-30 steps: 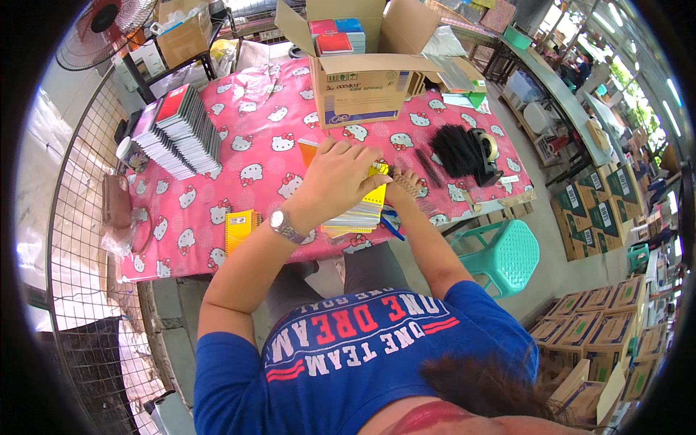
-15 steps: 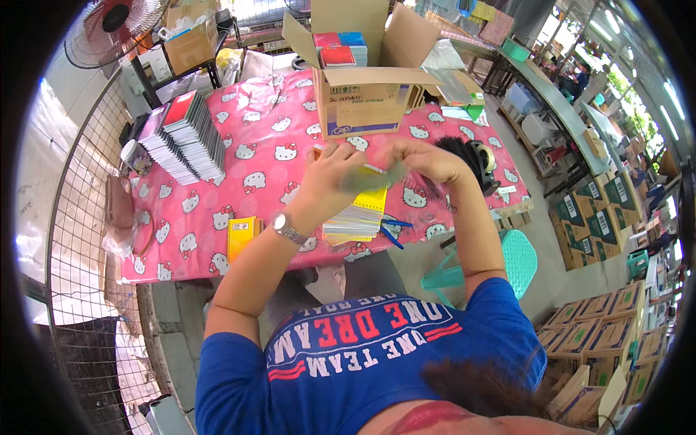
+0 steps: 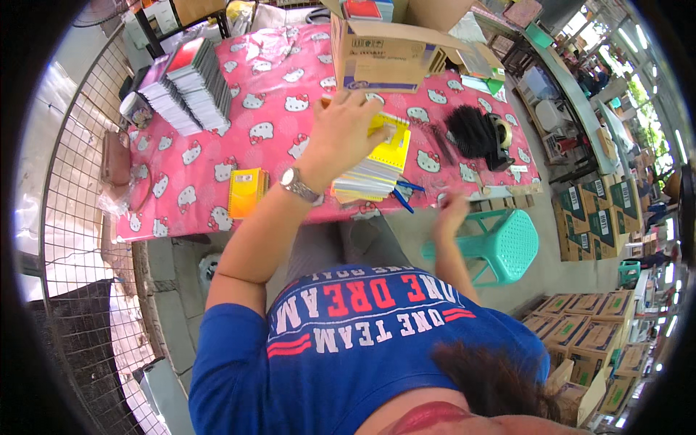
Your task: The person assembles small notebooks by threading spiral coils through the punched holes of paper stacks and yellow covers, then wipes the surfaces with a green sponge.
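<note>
Glossy patterned plastic, pink, covers the table (image 3: 239,148); a boxy cardboard carton (image 3: 384,65) stands on its far side. My left hand (image 3: 346,134) curves over a stack of yellow notebooks (image 3: 391,154) near the front edge; I cannot tell whether it grips any. The stack is blocky, smooth-covered, with pale page edges. My right hand (image 3: 453,210) is blurred beside the table, its grip unreadable. Counted: one separate yellow notebook (image 3: 246,193), one blue-handled tool (image 3: 403,201), one green stool (image 3: 513,246).

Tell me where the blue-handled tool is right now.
In the head view, the blue-handled tool lies near the front edge of the pink-covered table, just right of the yellow notebook stack and left of the right hand.
</note>
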{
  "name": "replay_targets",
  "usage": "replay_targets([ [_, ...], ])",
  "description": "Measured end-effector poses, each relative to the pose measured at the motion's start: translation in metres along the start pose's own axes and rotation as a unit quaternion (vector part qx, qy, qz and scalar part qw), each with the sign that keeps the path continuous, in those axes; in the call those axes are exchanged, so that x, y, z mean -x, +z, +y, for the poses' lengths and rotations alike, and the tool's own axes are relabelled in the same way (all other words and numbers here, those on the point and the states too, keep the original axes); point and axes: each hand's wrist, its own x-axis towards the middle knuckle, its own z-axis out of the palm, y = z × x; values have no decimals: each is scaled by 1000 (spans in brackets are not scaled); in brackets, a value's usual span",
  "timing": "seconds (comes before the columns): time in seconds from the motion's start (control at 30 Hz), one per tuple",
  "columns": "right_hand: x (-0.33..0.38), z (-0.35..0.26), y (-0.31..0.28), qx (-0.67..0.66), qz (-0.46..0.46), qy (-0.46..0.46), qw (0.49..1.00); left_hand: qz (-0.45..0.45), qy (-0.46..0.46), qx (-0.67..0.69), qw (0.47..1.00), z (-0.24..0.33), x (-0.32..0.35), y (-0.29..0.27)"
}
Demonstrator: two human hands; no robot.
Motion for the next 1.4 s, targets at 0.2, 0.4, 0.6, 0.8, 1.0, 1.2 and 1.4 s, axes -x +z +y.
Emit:
replay_targets([
  [0.2, 119, -12, 43, 370, -476, -224, 766, 1, 11, -9, 1000, 6, 2, -1],
  [0.4, 103, -14, 84, 423, -629, -67, 649, 28, 43, -13, 999, 4, 3, 1],
  [0.6, 89, -47, 29, 556, -654, -152, 490, -1, 49, -1, 999, 5, 3, -6],
  [0.8, 93, -34, 5, 552, -592, -182, 559, -4, 56, -5, 998, 2, -2, -2],
  [1.0, 78, -10, -26, 349, -636, -1, 688, -11, 75, 9, 997, 8, -9, 2],
  [1.2, 69, -5, -50, 246, -676, -226, 657, -34, 81, 29, 996, 5, -10, -1],
  [1.4, 53, -10, -30, 223, -711, -111, 658, 0, 100, 72, 992, -1, -14, 5],
])
